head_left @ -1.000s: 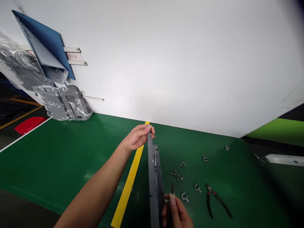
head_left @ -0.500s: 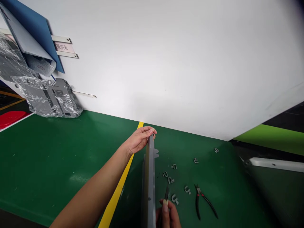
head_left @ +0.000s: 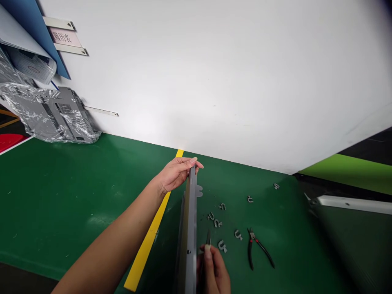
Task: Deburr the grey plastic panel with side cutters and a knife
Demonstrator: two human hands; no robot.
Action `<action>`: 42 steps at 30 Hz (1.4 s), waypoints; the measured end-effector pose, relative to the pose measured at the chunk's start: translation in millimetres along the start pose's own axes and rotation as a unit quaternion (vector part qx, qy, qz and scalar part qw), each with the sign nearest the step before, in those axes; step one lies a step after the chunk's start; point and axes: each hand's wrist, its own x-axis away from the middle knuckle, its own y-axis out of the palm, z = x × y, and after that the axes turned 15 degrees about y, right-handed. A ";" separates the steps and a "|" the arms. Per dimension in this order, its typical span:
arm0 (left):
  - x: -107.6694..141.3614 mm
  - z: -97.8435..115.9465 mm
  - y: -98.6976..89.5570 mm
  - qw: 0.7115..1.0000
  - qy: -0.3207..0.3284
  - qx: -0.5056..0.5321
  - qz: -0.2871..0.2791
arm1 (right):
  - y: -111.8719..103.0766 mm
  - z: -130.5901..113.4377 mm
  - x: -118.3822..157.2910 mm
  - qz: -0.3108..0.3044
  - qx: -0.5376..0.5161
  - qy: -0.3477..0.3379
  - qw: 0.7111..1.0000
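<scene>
My left hand [head_left: 179, 171] is closed around the far end of a long grey sheet-metal panel [head_left: 191, 228], thumb on its top. The panel stands on edge, with a small notched tab on its right side near my left hand. Close to the panel's right face, my right hand [head_left: 214, 267] pinches a slim knife [head_left: 208, 237] with its pointed blade facing up and away. Its lower part is hidden in my fingers. Several small grey U-shaped plastic pieces [head_left: 222, 246] lie right of the panel. Cutting pliers [head_left: 255, 241] with black handles rest beside them, jaws apart.
The green tabletop [head_left: 76, 192] carries a yellow tape stripe [head_left: 153, 232]. A white wall panel [head_left: 214, 81] rises behind it. Plastic-wrapped grey parts [head_left: 58, 116] and a blue folder [head_left: 56, 53] are at the left. A metal-edged dark panel [head_left: 355, 204] stands at the right.
The view has shifted slightly, so the wrapped parts, tabletop and pliers appear higher and further left. Both hands keep their holds; the knife and right hand sit slightly closer to the panel.
</scene>
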 end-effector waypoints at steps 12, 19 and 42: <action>11.0 -0.1 -3.6 1.000 0.014 -0.008 0.000 | -22.7 -218.0 -6.9 -0.153 0.481 -0.215 0.836; 9.1 -2.9 -4.3 1.000 0.017 0.013 0.017 | 28.1 -259.5 -13.1 -0.064 0.641 -0.371 0.669; 9.5 -3.5 -3.8 1.000 0.014 0.016 -0.001 | 25.2 -253.7 -5.8 0.087 0.736 -0.494 0.454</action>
